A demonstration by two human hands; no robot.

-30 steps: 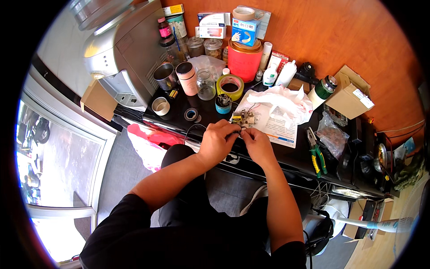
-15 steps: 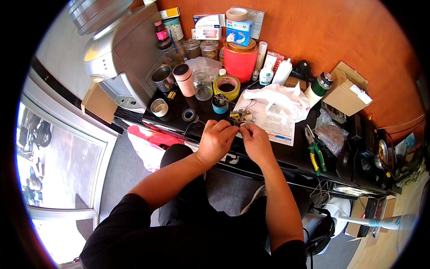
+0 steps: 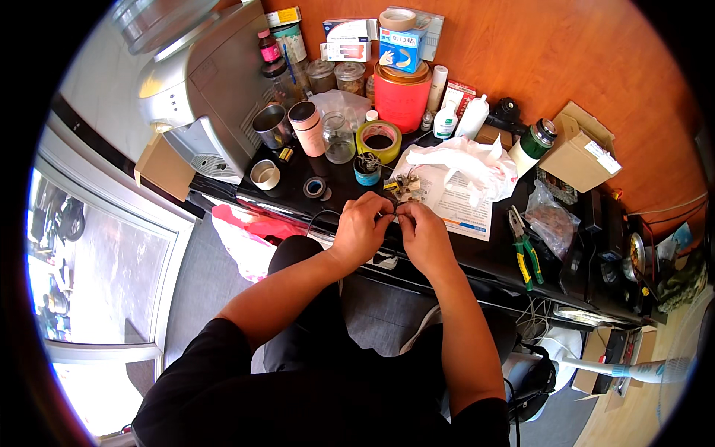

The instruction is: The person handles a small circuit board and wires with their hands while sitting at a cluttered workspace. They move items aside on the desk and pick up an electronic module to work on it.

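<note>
- Two bare hands meet above the front edge of the black bench [image 3: 477,257]; take their meeting fingertips as the centre of the clock.
- Left hand [image 3: 361,223], on the nine o'clock side: thumb and fingers pinched together on a thin dark piece [image 3: 395,214], too small and hidden to identify further.
- Right hand [image 3: 421,229], on the three o'clock side: fingers bent and closed on the same piece, the tips almost touching the left ones.
- Black cord [image 3: 322,211]: arcs beside the left hand at nine o'clock; whether it joins the pinched piece cannot be told.
- Small circuit board [image 3: 408,188]: just beyond the fingertips, between twelve and one, lying on a printed sheet [image 3: 465,216].
- Crumpled white plastic bag [image 3: 473,167]: at two o'clock, partly over that sheet.
- Pliers with green and yellow handles [image 3: 530,261]: between three and four, near a clear plastic bag [image 3: 551,216].
- Black tape roll [image 3: 315,187]: lying flat between nine and ten.
- Small blue container [image 3: 367,177] of wires: at eleven, just in front of a yellow tape roll [image 3: 365,145].
- Red canister [image 3: 402,100]: farther back, at twelve.
</note>
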